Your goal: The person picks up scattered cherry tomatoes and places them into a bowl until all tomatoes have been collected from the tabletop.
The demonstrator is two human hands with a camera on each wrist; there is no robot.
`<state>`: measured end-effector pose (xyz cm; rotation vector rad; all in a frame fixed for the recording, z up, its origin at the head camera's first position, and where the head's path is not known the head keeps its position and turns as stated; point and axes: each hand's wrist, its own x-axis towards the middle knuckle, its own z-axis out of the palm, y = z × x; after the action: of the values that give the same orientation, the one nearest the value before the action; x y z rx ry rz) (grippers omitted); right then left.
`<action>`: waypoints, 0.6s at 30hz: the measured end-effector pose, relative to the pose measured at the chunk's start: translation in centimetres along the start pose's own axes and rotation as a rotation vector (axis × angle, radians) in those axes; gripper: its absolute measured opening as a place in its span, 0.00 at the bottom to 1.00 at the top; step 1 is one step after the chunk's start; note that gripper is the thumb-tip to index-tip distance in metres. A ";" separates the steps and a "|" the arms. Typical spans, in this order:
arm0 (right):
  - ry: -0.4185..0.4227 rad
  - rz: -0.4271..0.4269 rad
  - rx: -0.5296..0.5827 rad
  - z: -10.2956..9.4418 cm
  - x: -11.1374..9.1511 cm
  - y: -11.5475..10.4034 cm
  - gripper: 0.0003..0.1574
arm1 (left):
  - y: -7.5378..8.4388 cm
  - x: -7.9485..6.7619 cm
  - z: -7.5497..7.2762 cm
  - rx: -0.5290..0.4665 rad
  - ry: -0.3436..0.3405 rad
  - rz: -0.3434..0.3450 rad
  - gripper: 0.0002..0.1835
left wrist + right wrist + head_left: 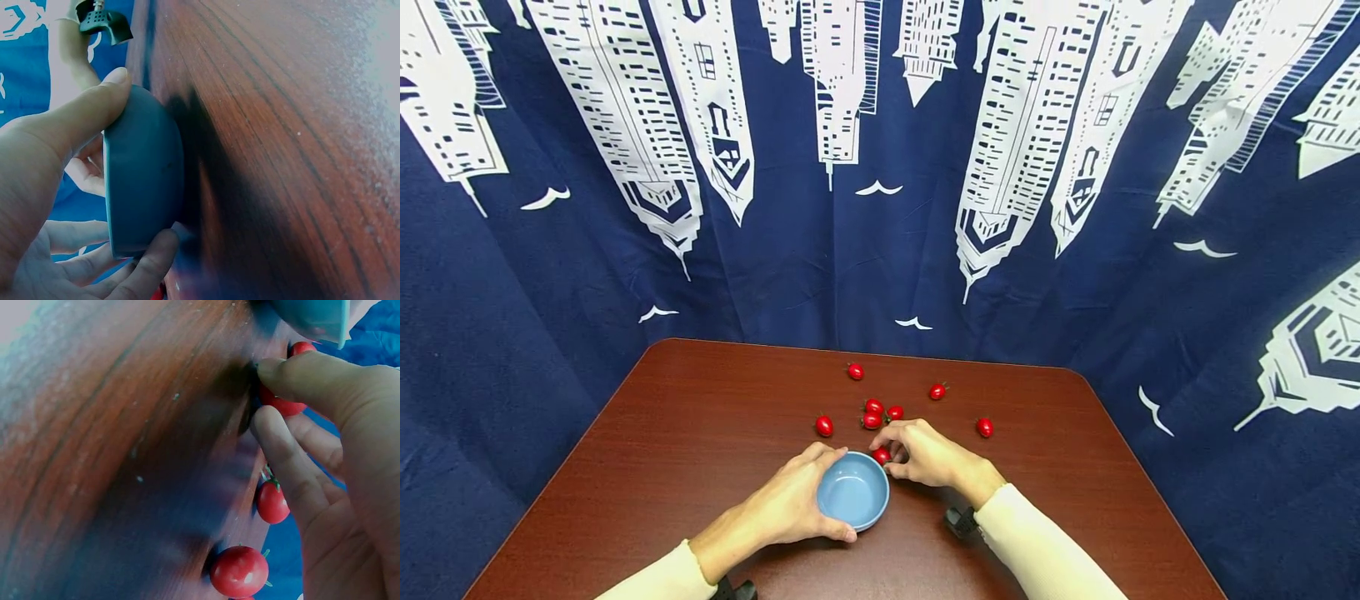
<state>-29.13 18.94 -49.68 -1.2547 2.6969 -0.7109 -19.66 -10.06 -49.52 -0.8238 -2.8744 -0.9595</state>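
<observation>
My left hand (793,498) grips a small blue bowl (853,492) by its rim, thumb at the near side and fingers round the far side. The bowl is upright with nothing in it. In the left wrist view, the bowl's outer wall (147,172) is tilted on its side, with a dark shadow on the wood beyond it. Just right of the bowl, my right hand (928,454) pinches a red cherry tomato (881,456) between thumb and fingers. The right wrist view shows this tomato (284,403) partly hidden behind the thumb, low at the tabletop.
Several more cherry tomatoes lie on the brown wooden table (715,417): a cluster (872,420) beyond the hands, one at the left (823,426), one at the back (856,372), and two rightward, a nearer tomato (985,427) and a farther tomato (937,391). A blue patterned curtain (790,275) hangs behind.
</observation>
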 end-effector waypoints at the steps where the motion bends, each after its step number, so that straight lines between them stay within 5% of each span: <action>1: 0.001 0.000 -0.008 0.0 0.0 0.0 0.23 | -0.1 -0.1 0.1 0.002 0.003 0.000 0.65; 18: 0.114 -0.043 -0.020 -3.1 -0.1 -2.0 0.23 | 0.0 0.1 0.5 0.001 0.047 0.031 0.65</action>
<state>-28.45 19.05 -46.05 -1.3193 2.7815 -0.7854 -19.62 -9.77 -49.88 -0.8319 -2.8138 -0.9603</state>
